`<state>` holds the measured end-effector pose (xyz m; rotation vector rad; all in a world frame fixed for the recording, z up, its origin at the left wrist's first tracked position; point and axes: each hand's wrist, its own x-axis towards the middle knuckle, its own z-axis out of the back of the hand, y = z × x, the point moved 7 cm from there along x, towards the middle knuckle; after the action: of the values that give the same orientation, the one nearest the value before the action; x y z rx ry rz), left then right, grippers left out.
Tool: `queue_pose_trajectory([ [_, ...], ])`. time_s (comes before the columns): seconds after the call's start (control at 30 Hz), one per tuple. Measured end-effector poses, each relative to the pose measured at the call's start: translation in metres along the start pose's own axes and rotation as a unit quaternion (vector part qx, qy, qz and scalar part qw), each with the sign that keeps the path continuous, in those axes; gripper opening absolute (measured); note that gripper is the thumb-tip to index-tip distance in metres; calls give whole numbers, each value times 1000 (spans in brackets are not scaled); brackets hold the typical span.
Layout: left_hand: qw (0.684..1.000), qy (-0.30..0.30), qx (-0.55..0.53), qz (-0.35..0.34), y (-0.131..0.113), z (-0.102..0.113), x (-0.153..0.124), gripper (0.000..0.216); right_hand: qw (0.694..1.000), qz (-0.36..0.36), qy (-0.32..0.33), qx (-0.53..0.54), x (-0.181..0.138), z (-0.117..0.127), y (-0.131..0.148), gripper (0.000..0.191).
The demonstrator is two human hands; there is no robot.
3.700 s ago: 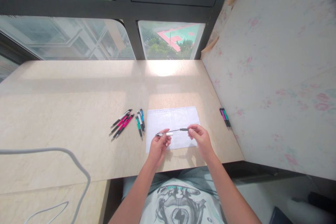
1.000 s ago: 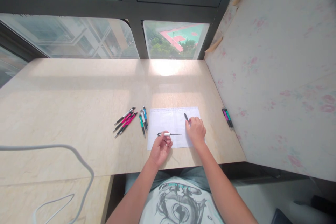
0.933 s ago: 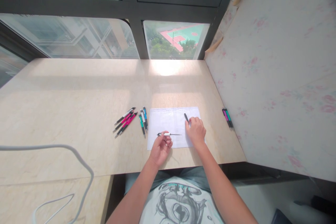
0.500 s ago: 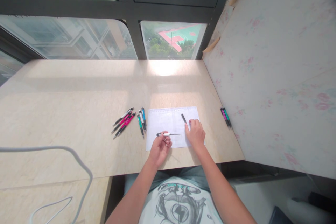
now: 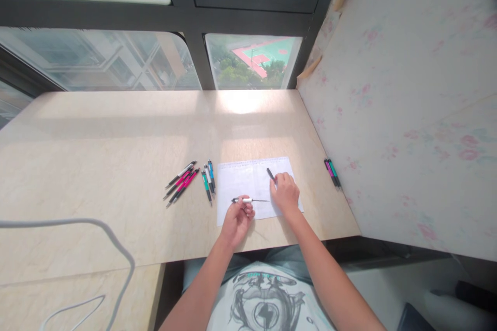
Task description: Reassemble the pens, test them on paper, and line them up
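Observation:
My left hand [image 5: 237, 218] is closed on the upper half of a pen [image 5: 248, 200], white-bodied with its thin refill sticking out to the right. It hovers over a white sheet of paper [image 5: 243, 181] on the beige table [image 5: 116, 165]. My right hand [image 5: 286, 194] rests on the sheet's right part, fingers curled on the pen's black front barrel [image 5: 271, 174], which points up and left onto the paper.
Several pens, pink, black, green and blue [image 5: 190, 180], lie left of the paper. Two more pens [image 5: 333, 173] lie at the table's right edge by the flowered wall [image 5: 407, 114]. A white cable [image 5: 97, 248] loops at the lower left. Windows run along the back.
Earlier both hands held the pen together in the air. The black barrel has come off, and my right hand has lowered it onto the paper and shifted slightly left. My left hand stays put.

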<state>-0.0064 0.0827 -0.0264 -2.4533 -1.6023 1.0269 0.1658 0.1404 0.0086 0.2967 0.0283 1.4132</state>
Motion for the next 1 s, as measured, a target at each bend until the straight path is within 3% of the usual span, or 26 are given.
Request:
queue_pose_trajectory([
  [0.23, 1000, 6, 16, 0, -2, -1, 0, 20, 999, -44, -13, -12, 1, 1, -3, 11],
  [0.8, 999, -22, 21, -19, -13, 0, -5, 23, 999, -29, -24, 11, 3, 1, -1, 11],
  [1.0, 999, -27, 16, -23, -17, 3, -3, 22, 998, -58, -22, 4, 3, 1, -5, 11],
])
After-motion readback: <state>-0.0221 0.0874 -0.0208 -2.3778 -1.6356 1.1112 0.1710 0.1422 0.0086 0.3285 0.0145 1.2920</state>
